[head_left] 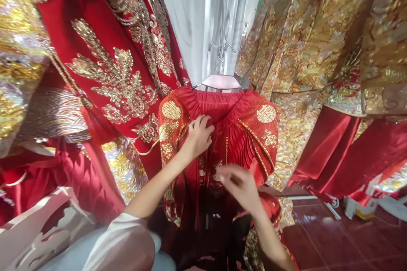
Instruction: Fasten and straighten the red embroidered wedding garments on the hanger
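Against red jacket, with left hand, fingers spread. At five o'clock, with right hand curled, pinch unclear. Hemmed by clothes at ten and two.

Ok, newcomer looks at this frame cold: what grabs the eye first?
Likely the red top with gold embroidery, hanging in the centre on a hanger, the left hand just below its neckline and the blurred right hand lower, in front of it. Next, the red robe with glittering gold sprays at upper left, and the shiny gold cloth hanging at upper right.
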`<state>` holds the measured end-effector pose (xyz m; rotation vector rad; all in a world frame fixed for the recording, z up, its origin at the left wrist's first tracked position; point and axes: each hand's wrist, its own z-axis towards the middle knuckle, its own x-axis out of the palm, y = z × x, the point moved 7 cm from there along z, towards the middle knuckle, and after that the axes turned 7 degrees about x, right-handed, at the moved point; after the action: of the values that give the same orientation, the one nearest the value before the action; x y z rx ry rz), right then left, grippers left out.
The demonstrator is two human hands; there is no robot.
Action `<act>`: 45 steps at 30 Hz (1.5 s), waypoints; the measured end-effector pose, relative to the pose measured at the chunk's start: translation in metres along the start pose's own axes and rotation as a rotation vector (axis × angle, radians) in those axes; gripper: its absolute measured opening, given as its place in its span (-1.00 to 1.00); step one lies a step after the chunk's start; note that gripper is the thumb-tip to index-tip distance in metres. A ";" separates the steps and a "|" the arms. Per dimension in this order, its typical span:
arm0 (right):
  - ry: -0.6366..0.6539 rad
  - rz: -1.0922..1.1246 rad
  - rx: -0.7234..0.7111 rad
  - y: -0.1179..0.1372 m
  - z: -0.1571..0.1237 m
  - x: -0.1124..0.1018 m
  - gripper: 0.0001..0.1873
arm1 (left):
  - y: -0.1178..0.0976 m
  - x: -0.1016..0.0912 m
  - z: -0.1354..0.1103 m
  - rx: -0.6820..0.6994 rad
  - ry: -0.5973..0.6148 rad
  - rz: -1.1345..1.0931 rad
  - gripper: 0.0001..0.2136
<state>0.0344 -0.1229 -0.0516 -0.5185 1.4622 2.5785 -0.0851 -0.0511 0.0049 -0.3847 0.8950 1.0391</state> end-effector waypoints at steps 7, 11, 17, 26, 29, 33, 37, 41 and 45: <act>-0.285 0.159 0.164 -0.038 0.062 0.026 -0.74 | 0.008 -0.016 0.003 0.074 0.161 -0.136 -0.83; -0.435 0.154 0.217 -0.038 0.069 0.023 -0.74 | 0.009 -0.016 0.006 0.094 0.199 -0.136 -0.86; -0.395 0.196 0.247 -0.056 0.049 0.027 -0.76 | 0.010 -0.027 -0.002 0.092 0.108 -0.133 -0.86; -0.337 0.448 0.347 -0.077 0.045 0.050 -0.69 | 0.013 -0.026 -0.004 0.099 0.103 -0.122 -0.90; -0.355 0.465 0.328 -0.065 0.061 0.044 -0.70 | 0.014 -0.026 -0.004 0.093 0.061 -0.167 -0.96; -0.336 0.493 0.326 -0.054 0.074 0.044 -0.74 | 0.018 -0.026 -0.006 0.091 0.035 -0.218 -0.98; -0.344 0.488 0.306 -0.045 0.082 0.040 -0.79 | 0.020 -0.027 -0.007 0.095 0.033 -0.270 -0.98; -0.283 0.468 0.326 -0.055 0.077 0.038 -0.80 | 0.023 -0.028 -0.010 0.086 0.027 -0.308 -0.97; -0.232 0.407 0.535 -0.104 0.032 0.056 -0.73 | 0.027 -0.032 -0.017 0.143 -0.015 -0.380 -0.96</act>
<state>0.0037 -0.0441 -0.1403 0.1576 2.2274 2.2335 -0.1228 -0.0676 0.0229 -0.4072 0.8368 0.6245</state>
